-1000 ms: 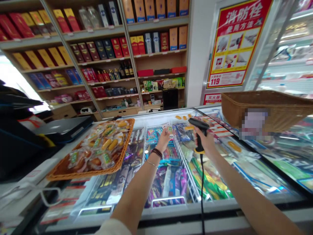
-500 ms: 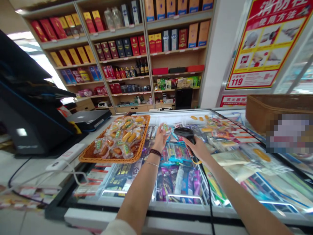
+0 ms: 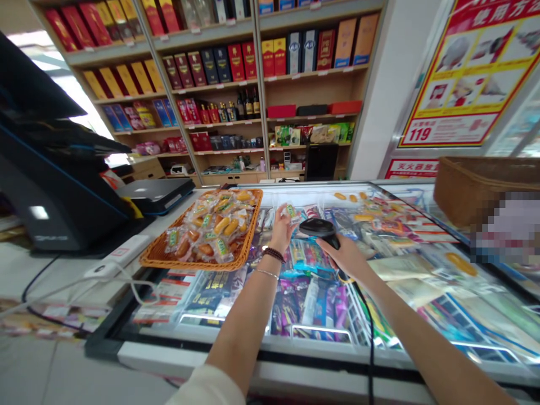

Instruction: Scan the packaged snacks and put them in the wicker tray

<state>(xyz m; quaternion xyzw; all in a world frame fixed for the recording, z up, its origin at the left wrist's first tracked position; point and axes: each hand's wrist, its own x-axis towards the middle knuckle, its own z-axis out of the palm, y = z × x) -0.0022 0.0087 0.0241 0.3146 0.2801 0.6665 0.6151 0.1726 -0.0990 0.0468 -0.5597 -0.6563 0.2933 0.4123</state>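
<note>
My left hand (image 3: 282, 229) is closed around a small clear-wrapped snack (image 3: 292, 212) with a green label, held up over the freezer's glass top. In my right hand (image 3: 343, 256) is a black barcode scanner (image 3: 318, 227), gripped by its handle, its head turned left toward the wrapped snack. The scanner's cord (image 3: 370, 332) hangs down past the freezer's front edge. Left of my left hand, an orange wicker basket (image 3: 158, 257) holds many wrapped snacks, golden and brown, some with green labels.
Below my hands is a glass-topped chest freezer (image 3: 312, 350) with colourful packets inside. At the left stand a black checkout machine (image 3: 63, 185), a flat scale (image 3: 156, 191) and a white power strip (image 3: 118, 256) with cables. A brown box (image 3: 468, 188) sits at the right.
The view has tilted down slightly and shifted, so the shelves sit higher. My hands stay close together, the snack and scanner held nearly as before.
</note>
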